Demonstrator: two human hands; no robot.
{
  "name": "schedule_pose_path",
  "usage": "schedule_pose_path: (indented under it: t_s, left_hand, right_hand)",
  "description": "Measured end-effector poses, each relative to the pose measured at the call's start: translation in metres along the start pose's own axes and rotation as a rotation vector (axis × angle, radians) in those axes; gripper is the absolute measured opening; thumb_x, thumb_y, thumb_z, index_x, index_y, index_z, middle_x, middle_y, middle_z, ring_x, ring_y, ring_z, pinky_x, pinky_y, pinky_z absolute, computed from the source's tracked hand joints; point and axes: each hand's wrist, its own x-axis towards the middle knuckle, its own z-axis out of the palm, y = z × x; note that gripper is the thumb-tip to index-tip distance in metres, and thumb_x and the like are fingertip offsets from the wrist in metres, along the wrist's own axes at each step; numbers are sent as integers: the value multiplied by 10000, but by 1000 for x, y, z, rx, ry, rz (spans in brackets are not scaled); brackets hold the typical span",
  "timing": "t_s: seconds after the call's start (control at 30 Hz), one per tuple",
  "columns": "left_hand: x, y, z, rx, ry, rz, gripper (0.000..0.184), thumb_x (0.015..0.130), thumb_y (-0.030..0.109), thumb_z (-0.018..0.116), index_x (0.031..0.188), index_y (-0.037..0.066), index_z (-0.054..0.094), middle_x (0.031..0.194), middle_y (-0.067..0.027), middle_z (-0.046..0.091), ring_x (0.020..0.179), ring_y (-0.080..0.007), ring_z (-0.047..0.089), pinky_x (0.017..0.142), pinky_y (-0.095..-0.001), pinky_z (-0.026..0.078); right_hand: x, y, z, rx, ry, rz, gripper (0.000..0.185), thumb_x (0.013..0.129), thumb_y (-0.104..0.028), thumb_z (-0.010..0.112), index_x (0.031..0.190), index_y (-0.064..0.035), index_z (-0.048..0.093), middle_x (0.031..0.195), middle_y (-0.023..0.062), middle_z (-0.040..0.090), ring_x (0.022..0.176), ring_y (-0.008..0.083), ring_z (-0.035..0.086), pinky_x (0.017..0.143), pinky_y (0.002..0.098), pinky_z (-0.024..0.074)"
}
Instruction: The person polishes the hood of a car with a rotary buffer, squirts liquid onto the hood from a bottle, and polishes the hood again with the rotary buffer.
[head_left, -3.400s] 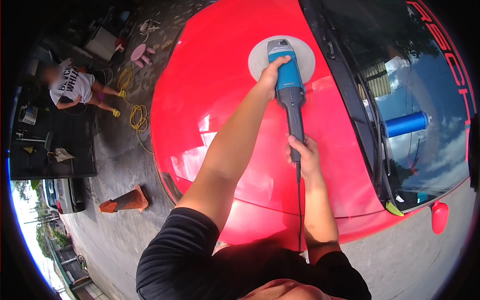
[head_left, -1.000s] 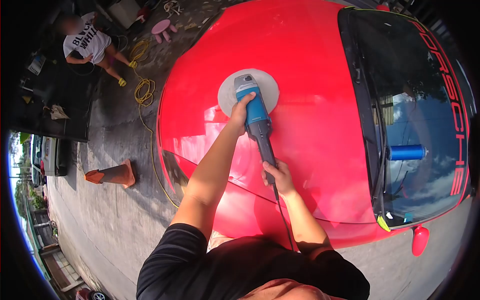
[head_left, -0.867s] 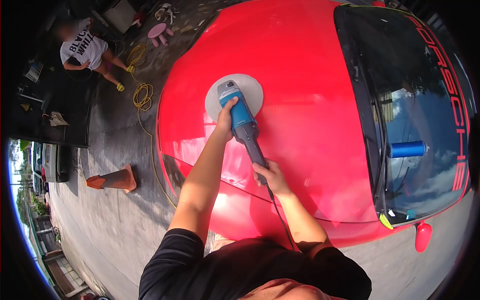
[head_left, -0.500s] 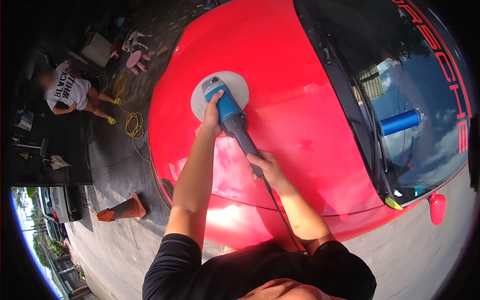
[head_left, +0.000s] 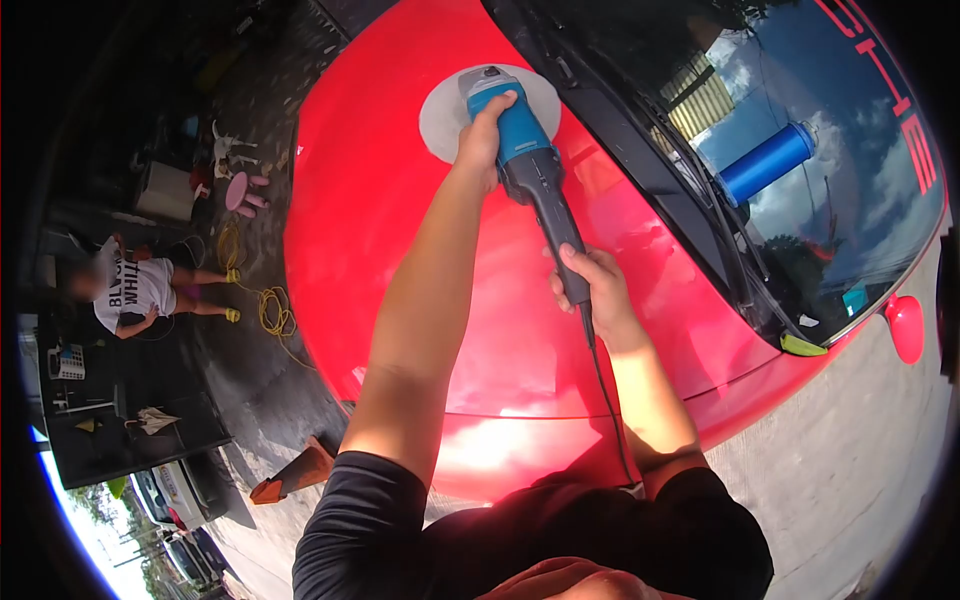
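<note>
A blue and black corded polisher lies with its round whitish pad against the red car hood, close to the windshield. My left hand grips the blue head of the tool, its thumb stretched over the top. Around the end of the black rear handle my right hand is closed. The black cord runs from that handle down toward my body. The underside of the pad is hidden.
A blue cylinder is at the windshield. Off the car's left side are a person in a white shirt, a yellow cable, a pink stool, a dog and an orange cone. A red side mirror sticks out at right.
Both hands have pushed the polisher away from my body and toward the windshield since half a second ago. The view has turned, and the hands have kept their hold.
</note>
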Motion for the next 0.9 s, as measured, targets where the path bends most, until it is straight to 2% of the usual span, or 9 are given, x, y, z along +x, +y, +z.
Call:
schedule_pose_path:
  t_s: [0.27,0.43,0.47,0.57,0.7,0.87,0.9]
  left_hand:
    - [-10,-6,4,22,-20,-16,800,890,406,823,1400,-124,509,1187,-233,685,977,-352,759,869,-487,659]
    - [-57,-28,24,13,-14,-34,770,888,416,826,1358,-122,538,1155,-227,691,968,-335,758,856,-478,658]
    - [-60,-37,25,59,-36,-49,734,920,482,773,1386,-30,529,1129,-190,687,948,-326,761,842,-481,661]
    - [-98,-51,41,24,-11,-56,744,885,428,828,1309,-124,564,1090,-193,707,880,-312,767,784,-453,666]
    - [-137,-75,56,46,9,-51,736,874,437,833,1272,-131,584,1050,-207,709,863,-309,774,745,-459,667]
    - [-190,-102,83,-29,-33,-34,603,895,378,827,1182,-111,621,966,-197,714,774,-295,765,698,-438,658]
    - [-198,-108,85,-9,-44,-45,642,900,402,822,1221,-108,601,997,-198,707,805,-294,762,725,-439,658]
  right_hand:
    - [-22,-3,3,-6,26,-21,416,1080,-375,651,1199,23,670,742,86,664,526,145,581,507,273,443]
    - [-72,-3,-8,-26,35,-19,414,1078,-362,650,1193,35,671,737,94,665,533,148,591,510,285,448]
    - [-83,-2,-11,-23,51,-11,414,1078,-360,649,1190,38,671,736,97,665,536,149,596,508,285,451]
    - [-118,-1,-20,-13,85,8,418,1076,-357,649,1186,46,670,734,103,666,542,155,610,504,282,464]
    - [-169,2,-31,1,107,13,429,1072,-358,656,1198,52,667,740,111,664,546,164,618,505,279,487]
    - [-228,13,-51,16,123,4,457,1073,-365,657,1234,63,648,758,123,656,549,173,617,511,279,507]
    - [-239,13,-55,15,123,7,464,1072,-367,657,1237,67,644,760,123,654,551,173,617,511,279,509]
